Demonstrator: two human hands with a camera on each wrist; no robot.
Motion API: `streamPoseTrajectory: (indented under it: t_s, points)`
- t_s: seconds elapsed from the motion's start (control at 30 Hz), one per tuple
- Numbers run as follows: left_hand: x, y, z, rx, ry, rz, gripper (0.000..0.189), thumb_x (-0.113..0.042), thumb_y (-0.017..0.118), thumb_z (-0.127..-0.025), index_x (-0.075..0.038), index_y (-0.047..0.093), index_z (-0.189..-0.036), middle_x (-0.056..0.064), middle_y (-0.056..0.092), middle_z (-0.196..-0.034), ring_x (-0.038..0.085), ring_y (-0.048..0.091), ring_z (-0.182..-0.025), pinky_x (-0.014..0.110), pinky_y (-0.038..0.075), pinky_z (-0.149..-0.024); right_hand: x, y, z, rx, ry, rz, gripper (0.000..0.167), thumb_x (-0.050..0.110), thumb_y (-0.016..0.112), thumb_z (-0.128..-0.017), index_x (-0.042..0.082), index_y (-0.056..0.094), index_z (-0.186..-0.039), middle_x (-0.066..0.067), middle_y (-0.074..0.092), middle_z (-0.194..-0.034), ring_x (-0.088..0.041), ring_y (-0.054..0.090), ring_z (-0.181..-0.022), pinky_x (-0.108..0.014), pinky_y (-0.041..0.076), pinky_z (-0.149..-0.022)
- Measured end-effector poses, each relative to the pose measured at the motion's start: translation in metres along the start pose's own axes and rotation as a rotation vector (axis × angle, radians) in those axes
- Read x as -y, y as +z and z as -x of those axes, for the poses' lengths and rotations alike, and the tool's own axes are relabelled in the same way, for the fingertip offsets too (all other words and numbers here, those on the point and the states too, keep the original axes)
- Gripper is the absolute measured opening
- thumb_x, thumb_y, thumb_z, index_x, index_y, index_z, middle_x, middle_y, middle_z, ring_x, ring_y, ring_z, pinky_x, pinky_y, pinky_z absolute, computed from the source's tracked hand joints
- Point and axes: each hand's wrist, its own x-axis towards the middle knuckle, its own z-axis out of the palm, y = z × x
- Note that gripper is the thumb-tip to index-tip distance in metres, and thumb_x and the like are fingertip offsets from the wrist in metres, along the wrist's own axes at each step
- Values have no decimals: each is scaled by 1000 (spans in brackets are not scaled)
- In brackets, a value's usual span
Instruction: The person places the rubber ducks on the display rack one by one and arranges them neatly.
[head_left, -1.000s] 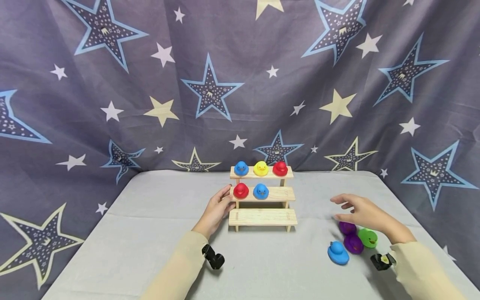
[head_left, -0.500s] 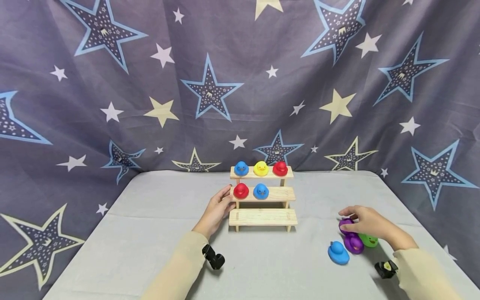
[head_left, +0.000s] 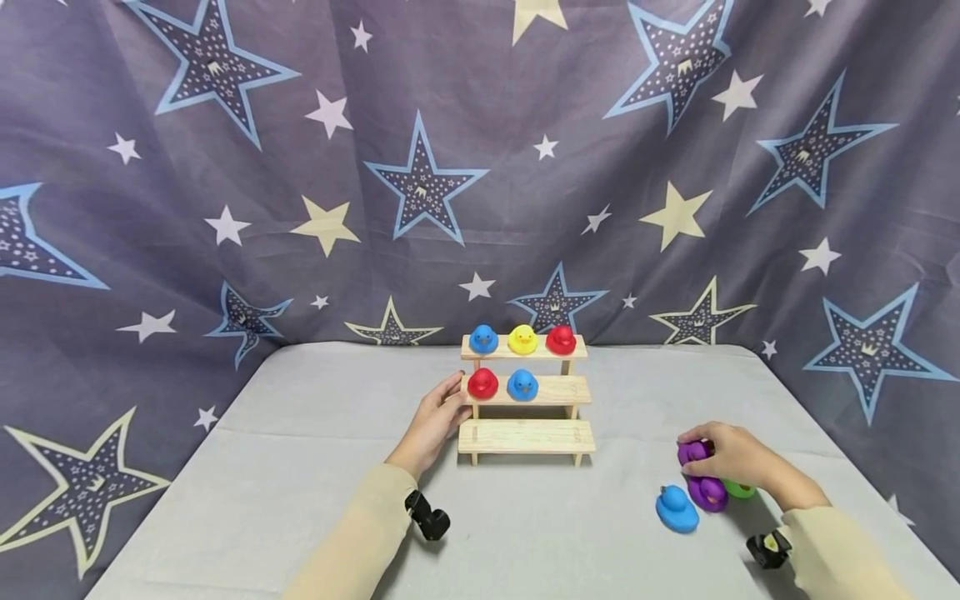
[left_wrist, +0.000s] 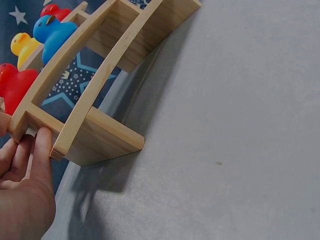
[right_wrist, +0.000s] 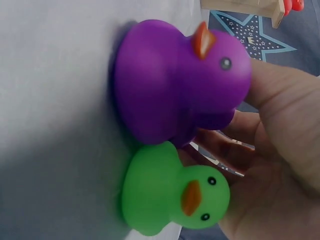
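Observation:
My left hand (head_left: 431, 421) grips the left end of the three-step wooden stand (head_left: 525, 436); in the left wrist view its fingers (left_wrist: 43, 155) reach behind the wood. On the right, my right hand (head_left: 742, 457) pinches the farther purple rubber duck (head_left: 692, 452) between thumb and fingers, low over the table. Against that duck lies a second purple duck (right_wrist: 150, 80), with a green duck (right_wrist: 150, 190) beside it, partly under the hand in the head view. A blue duck (head_left: 677, 510) sits just left of them.
The stand's top step bears a blue duck (head_left: 483, 339), a yellow duck (head_left: 522, 339) and a red duck (head_left: 561, 339). A red duck (head_left: 482, 383) and a blue duck (head_left: 522, 385) occupy the middle step. A star-patterned curtain (head_left: 480, 242) hangs behind the table (head_left: 337, 383).
My right hand has come down onto the ducks, and its thumb and fingers have closed on the farther purple one. The left hand keeps its place on the stand.

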Motion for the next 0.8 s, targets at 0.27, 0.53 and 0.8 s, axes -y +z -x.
streamPoseTrajectory:
  t_s: [0.27, 0.53, 0.8]
  points:
    - [0, 0, 0, 6, 3, -5, 53, -8, 45, -106, 0, 29, -156, 23, 36, -153, 37, 45, -136, 36, 46, -109, 1, 1, 1, -25, -27, 18, 40, 23, 86, -76, 0, 74, -107, -15, 70, -102, -36, 63, -97, -53, 57, -82]
    - [0, 1, 1, -2, 0, -1, 53, -9, 45, -106, 0, 30, -156, 23, 37, -151, 36, 45, -135, 36, 48, -108, 3, 0, 1, -26, -27, 35, 38, 19, 84, -77, 0, 73, -107, -15, 70, -101, -37, 63, -96, -55, 57, -82]
    - [-1, 1, 1, -10, -7, 1, 53, -9, 46, -106, -2, 31, -156, 20, 38, -151, 35, 45, -136, 33, 49, -106, 4, 1, 0, -14, -11, 25, 38, 18, 82, -77, -1, 73, -109, -17, 70, -102, -35, 64, -95, -53, 58, -80]
